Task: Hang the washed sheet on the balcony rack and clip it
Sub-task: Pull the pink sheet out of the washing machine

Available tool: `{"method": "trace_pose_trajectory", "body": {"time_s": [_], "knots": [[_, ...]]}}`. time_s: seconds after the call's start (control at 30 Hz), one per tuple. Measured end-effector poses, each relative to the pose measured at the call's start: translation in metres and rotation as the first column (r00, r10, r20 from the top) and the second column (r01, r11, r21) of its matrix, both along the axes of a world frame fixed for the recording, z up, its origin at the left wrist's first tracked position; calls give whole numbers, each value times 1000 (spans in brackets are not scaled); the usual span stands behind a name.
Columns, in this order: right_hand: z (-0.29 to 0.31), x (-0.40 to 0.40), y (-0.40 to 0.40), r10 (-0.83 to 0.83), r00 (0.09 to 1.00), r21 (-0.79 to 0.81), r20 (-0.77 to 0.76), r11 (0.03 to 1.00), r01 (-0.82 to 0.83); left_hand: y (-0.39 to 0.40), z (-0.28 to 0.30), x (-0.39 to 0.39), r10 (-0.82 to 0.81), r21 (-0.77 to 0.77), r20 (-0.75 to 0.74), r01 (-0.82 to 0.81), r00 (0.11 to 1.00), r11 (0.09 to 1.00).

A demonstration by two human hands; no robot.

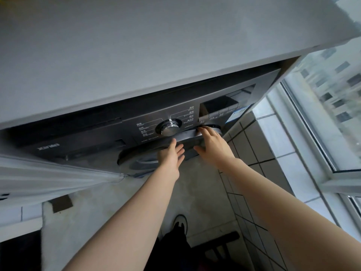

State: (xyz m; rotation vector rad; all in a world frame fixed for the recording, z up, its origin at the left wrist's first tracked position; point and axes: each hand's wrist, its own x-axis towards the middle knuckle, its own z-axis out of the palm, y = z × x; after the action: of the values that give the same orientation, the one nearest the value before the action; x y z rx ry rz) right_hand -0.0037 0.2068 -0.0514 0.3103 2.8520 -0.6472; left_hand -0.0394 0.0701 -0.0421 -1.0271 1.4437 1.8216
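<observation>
Dark-grey steel washing machine: just below its dial we are pressing our left hand flat and hooking right-hand fingers over the door edge, expecting the unseen sheet inside to be heavy, limp, best gathered in bunches.

2 hands, left and right, reach 1 washing machine; 1 dial just above them, 1 shoe below.

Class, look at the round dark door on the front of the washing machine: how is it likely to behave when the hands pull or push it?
The round dark door looks rigid, so it should probably swing as one piece, not flex. Its thick rim suggests some weight. The right hand has fingers at its edge; the left hand lies flat on it.
</observation>
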Motion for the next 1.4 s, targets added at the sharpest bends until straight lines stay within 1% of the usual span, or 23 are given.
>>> {"method": "trace_pose_trajectory", "body": {"time_s": [0.13, 0.3, 0.43, 0.53, 0.67, 0.77, 0.9, 1.03, 1.13, 1.23, 1.3, 1.4], "knots": [[-4, -2, 3, 8, 1000, -24, -21, 1000, -8, 3, -2, 5, 28, 22, -7, -28, 1000, 999], [-5, -3, 3, -11, 998, -36, -56, 999, 9, 4, -1, 7, 26, 1, -27, -26, 999, 1000], [-6, 0, 1, -18, 997, -17, -70, 1000, 17, -2, -1, 17, -70, -61, -67, 66, 995, 996], [-9, 10, 1, -33, 997, -38, -68, 999, 31, -8, -7, 30, -111, -103, -87, 102, 990, 989], [-9, 38, -1, -23, 999, -62, -45, 998, 20, -16, -13, 53, -165, -141, -99, 150, 981, 979], [-7, 65, -10, -45, 998, -98, -43, 994, 40, -29, -13, 71, -212, -145, -94, 197, 973, 970], [-3, 96, -28, -115, 993, -182, -22, 977, 110, -48, -11, 89, -272, -144, -93, 258, 958, 955], [1, 128, -52, -190, 982, -224, -1, 957, 185, -68, -10, 108, -321, -165, -81, 305, 944, 938], [-1, 151, -74, -260, 965, -274, 43, 925, 262, -88, -4, 125, -380, -159, -68, 366, 922, 917], [2, 168, -97, -311, 942, -306, 127, 891, 336, -109, 4, 143, -450, -126, -43, 442, 892, 888], [4, 180, -114, -334, 923, -323, 189, 867, 380, -123, 5, 156, -466, -119, -49, 458, 883, 881], [4, 200, -142, -388, 896, -332, 215, 834, 440, -144, 1, 172, -469, -113, -49, 462, 882, 880]]}}
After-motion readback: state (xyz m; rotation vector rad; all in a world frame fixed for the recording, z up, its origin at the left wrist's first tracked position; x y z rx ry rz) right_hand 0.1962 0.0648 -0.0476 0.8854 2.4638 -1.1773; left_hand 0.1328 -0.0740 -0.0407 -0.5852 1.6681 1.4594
